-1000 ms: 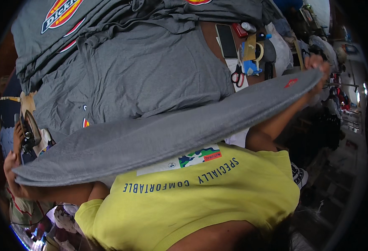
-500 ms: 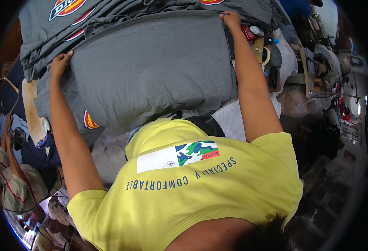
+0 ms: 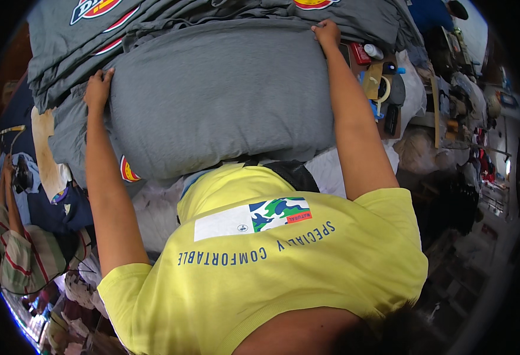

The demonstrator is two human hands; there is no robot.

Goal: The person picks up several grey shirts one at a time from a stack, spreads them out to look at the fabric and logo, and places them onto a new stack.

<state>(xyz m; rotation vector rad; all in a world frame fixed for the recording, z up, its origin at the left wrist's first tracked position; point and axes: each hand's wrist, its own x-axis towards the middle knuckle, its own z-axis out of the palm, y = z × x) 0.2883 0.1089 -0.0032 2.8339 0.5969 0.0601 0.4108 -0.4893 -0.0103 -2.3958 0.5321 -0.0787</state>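
Observation:
A plain dark grey shirt lies spread over a pile in front of me, its near edge hanging rounded toward my lap. At its far left corner is my left hand, fingers bent at the cloth's edge. My right hand pinches the far right corner between thumb and fingers. Both arms reach forward, wide apart. Beyond the far edge, more grey shirts with coloured printed emblems lie in overlapping layers. Another printed emblem shows on grey cloth below the left edge.
To the right, a small surface holds a red box, a white bottle, a roll of tape and a black object. Plastic bags lie beyond. At far left, another person in a striped shirt works near dark blue fabric.
My left hand has shifted slightly right, toward the other hand. The grey shirt's left edge has moved in with it, and the cloth bulges more. My right hand stays at its corner.

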